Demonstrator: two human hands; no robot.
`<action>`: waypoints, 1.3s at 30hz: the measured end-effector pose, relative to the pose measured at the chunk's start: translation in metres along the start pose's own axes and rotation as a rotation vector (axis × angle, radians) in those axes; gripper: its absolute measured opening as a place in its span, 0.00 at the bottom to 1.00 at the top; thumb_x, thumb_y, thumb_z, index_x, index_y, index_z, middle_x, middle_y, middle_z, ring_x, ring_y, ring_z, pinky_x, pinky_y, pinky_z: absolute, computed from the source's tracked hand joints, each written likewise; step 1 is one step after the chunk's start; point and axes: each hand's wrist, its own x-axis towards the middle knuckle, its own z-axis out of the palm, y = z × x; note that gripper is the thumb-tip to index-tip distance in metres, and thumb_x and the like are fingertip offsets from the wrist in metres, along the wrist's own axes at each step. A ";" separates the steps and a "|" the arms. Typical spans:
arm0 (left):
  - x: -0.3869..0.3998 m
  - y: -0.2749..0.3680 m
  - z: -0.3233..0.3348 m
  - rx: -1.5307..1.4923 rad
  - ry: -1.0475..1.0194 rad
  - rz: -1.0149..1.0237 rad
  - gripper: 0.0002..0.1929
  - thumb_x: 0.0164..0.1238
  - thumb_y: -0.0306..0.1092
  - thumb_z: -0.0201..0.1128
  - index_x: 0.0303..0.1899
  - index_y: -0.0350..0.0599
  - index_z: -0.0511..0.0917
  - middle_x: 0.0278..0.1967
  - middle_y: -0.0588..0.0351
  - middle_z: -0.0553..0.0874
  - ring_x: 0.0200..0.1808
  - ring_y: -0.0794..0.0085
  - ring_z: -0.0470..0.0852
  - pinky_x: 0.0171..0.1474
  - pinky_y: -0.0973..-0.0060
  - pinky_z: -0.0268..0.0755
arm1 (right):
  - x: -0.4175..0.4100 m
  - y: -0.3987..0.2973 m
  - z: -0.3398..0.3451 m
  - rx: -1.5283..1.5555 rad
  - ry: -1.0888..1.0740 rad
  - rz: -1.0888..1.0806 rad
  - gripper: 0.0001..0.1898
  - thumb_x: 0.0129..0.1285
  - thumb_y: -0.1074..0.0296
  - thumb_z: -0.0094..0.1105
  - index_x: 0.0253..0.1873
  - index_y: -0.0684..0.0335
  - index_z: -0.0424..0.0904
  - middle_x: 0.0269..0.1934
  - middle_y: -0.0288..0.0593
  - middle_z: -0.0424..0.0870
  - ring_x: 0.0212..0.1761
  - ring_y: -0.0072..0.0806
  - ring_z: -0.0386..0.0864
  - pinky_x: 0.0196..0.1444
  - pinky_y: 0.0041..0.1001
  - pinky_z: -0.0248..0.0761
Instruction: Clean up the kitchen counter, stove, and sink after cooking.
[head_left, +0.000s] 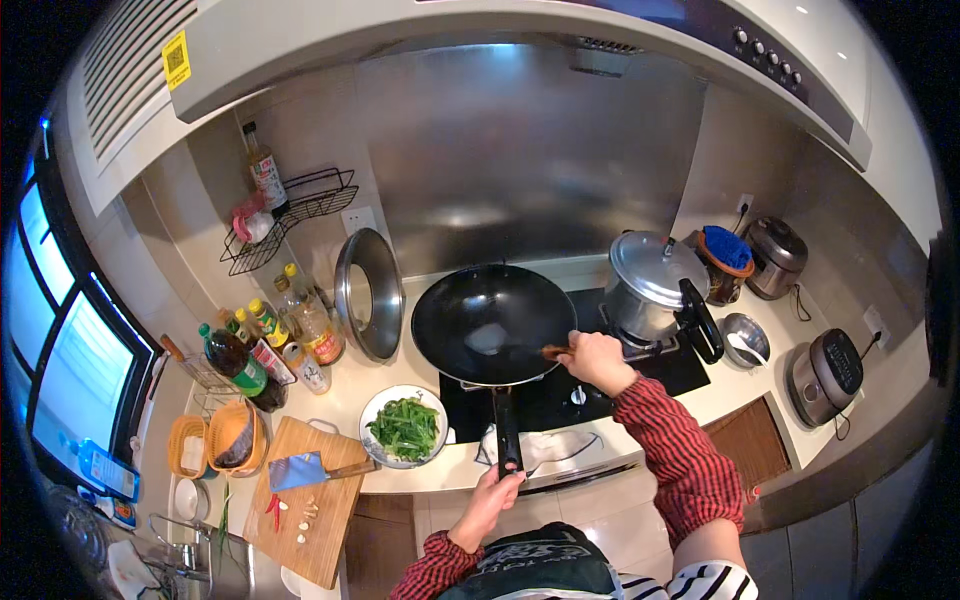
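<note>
A black wok (450, 322) sits over the gas hob (465, 409), with a pale shiny patch at its bottom. My left hand (489, 501) is closed around the end of the wok's long black handle (507, 431). At the wok's right rim, my right hand (596, 361) grips a small brown utensil (555, 352); its exact kind is unclear and its far end is hard to make out. A plate (367, 442) of cut leafy greens (405, 429) stands left of the handle. Beneath the handle lies a white cloth (551, 448) on the counter's front edge.
A pressure cooker (649, 274) occupies the right burner. Leftward, a cleaver (296, 471), red chillies (273, 510) and garlic pieces (302, 532) lie on a wooden board (330, 517). Seasoning bottles (311, 322) and a leaning metal lid (386, 292) stand behind. A metal bowl (731, 330) sits right.
</note>
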 end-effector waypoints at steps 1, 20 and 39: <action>0.000 0.001 0.002 0.001 -0.001 -0.006 0.07 0.59 0.31 0.55 0.33 0.49 0.63 0.17 0.71 0.61 0.14 0.90 0.55 0.16 0.88 0.44 | 0.008 0.003 0.017 0.000 0.063 0.004 0.14 0.45 0.56 0.59 0.30 0.61 0.76 0.25 0.49 0.79 0.29 0.40 0.79 0.31 0.34 0.71; -0.003 0.007 -0.005 0.099 -0.035 -0.009 0.05 0.59 0.33 0.55 0.34 0.47 0.68 0.18 0.73 0.61 0.16 0.90 0.55 0.17 0.88 0.43 | 0.017 0.008 -0.024 -0.204 -0.032 -0.018 0.17 0.46 0.52 0.59 0.34 0.61 0.75 0.25 0.48 0.79 0.30 0.39 0.79 0.31 0.34 0.71; -0.002 0.006 -0.006 0.130 -0.054 0.027 0.04 0.58 0.33 0.56 0.32 0.47 0.70 0.18 0.72 0.63 0.17 0.90 0.56 0.18 0.88 0.45 | 0.051 -0.097 0.001 -0.437 0.196 -0.915 0.04 0.43 0.69 0.52 0.23 0.60 0.76 0.28 0.39 0.71 0.30 0.32 0.72 0.26 0.28 0.67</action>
